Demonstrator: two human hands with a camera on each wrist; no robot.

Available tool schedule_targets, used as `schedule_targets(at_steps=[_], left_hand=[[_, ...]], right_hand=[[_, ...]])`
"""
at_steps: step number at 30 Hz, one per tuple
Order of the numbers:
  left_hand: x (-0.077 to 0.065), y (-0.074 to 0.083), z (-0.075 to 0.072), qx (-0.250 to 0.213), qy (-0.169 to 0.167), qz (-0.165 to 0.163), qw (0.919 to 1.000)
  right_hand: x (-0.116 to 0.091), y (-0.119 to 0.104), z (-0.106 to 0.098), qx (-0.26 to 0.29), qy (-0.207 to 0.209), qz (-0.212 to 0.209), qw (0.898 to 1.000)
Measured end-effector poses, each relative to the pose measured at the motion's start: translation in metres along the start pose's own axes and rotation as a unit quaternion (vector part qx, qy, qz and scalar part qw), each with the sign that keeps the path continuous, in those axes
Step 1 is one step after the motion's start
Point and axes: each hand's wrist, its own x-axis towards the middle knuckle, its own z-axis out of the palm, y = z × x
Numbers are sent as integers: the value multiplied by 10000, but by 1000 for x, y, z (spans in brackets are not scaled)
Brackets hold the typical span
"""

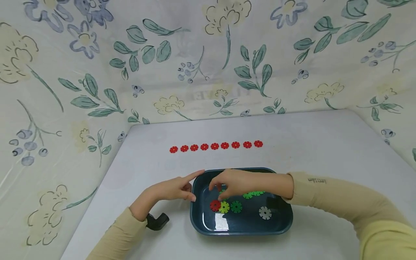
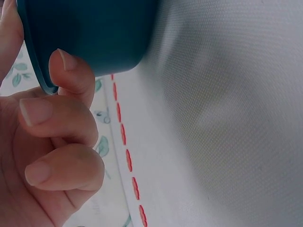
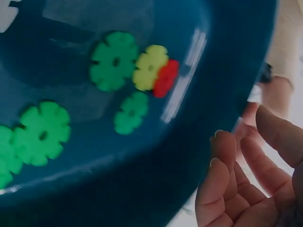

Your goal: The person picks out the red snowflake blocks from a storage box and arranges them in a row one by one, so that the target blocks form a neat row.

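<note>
A dark blue tray [image 1: 240, 233] stands on the white table. My left hand [image 1: 172, 188] is at its left end, the index finger along the rim and the thumb against the edge; in the left wrist view the curled fingers [image 2: 61, 118] meet the tray's outer wall. Over the tray's left part hovers my right hand [image 1: 238, 182], fingers loosely bent, nothing visible between them. In the tray lie notched, flower-shaped discs: a red disc [image 1: 215, 205] touching a yellow disc [image 1: 224, 207], a dark green disc [image 1: 236, 206], brighter green discs [image 3: 42, 134] and a white disc [image 1: 265, 213].
Behind the tray, several red notched discs [image 1: 215, 146] form a straight, spaced row across the white table [image 1: 312, 144]. A black fitting [image 1: 157, 221] sits by the left wrist. Flower-patterned sheeting [image 1: 195, 90] rises at the table's back and sides.
</note>
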Motion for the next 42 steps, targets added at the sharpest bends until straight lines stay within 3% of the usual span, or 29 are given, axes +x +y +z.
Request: schedule_targets(at_steps=[12, 23, 42], left_hand=[[-1, 2, -1, 17, 2, 52, 10000], [-1, 0, -1, -4, -23, 129, 9999], [1, -4, 0, -30, -22, 119, 9999]], right_hand=[[22, 15, 31, -733, -332, -25, 9968], [32, 20, 48, -1059, -116, -207, 9941], [33, 19, 50, -807, -261, -279, 9960]])
